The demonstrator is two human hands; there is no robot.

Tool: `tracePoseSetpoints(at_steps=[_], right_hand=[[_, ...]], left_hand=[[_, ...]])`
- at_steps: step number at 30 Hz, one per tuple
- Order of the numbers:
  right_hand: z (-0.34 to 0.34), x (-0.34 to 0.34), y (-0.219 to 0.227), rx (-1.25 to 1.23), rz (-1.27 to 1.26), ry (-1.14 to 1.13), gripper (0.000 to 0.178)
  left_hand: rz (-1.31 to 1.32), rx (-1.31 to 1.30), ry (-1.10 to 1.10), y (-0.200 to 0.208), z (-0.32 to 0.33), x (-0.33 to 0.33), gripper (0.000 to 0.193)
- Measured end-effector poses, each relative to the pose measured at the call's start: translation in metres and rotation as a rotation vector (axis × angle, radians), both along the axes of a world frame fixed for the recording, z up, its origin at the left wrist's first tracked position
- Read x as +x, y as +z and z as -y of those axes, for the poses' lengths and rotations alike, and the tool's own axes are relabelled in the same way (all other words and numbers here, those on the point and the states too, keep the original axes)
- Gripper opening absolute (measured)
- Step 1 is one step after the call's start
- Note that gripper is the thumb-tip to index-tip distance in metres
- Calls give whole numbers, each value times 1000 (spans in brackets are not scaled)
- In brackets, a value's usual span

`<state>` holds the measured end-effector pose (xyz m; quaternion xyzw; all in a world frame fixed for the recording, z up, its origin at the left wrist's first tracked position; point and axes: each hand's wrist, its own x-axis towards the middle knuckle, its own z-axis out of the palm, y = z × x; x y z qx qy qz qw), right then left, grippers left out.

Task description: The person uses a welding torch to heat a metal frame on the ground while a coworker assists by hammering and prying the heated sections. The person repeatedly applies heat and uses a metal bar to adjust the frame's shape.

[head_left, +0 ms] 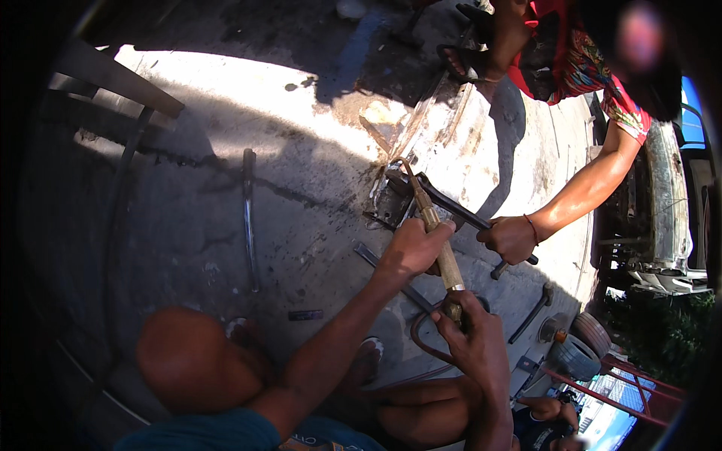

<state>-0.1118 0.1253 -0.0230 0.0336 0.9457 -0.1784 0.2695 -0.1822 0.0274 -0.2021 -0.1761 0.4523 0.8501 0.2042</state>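
Observation:
A brass gas torch (pixel 449 263) with a thin bent tip slants away from me. My left hand (pixel 414 249) is wrapped around its front part, while my right hand (pixel 475 331) grips the rear end near the valve, where a reddish hose (pixel 421 340) leads off. The tip reaches a dark metal bracket (pixel 393 201) at the end of a worn, pale metal beam (pixel 466 139). I cannot make out a flame. Across from me, a co-worker's hand (pixel 511 239) holds a long black bar tool (pixel 459 208) against the same bracket.
A shiny metal bar (pixel 249 218) lies on the concrete to the left, and a flat bar (pixel 395 278) under my forearms. A hammer (pixel 532 312) and tyres (pixel 579 353) are to the right, near a red metal frame (pixel 602 391). Another person sits at the lower right.

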Motion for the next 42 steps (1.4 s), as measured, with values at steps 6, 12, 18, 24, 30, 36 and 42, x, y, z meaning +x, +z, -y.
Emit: tracePoseSetpoints(at_steps=[6, 12, 18, 24, 30, 36, 42], right_hand=[[-2, -1, -2, -11, 8, -32, 32], [0, -3, -1, -25, 45, -114, 33], [-5, -2, -5, -59, 37, -140, 34], [-7, -2, -4, -48, 20, -124, 35], [-4, 0, -1, -63, 31, -166, 33], [-7, 0, 0, -68, 28, -170, 33], [-6, -1, 0, -73, 7, -141, 35]], left_hand=[[-9, -20, -17, 3, 1, 0, 57], [-32, -80, -33, 1, -2, -2, 60], [-40, -40, -17, 9, 1, -3, 59], [-54, -92, -28, 20, 6, -4, 58], [-37, 32, 1, 20, 2, -3, 58], [-55, -47, -16, 17, -1, -3, 58], [-67, -92, -2, 12, -3, -3, 63]])
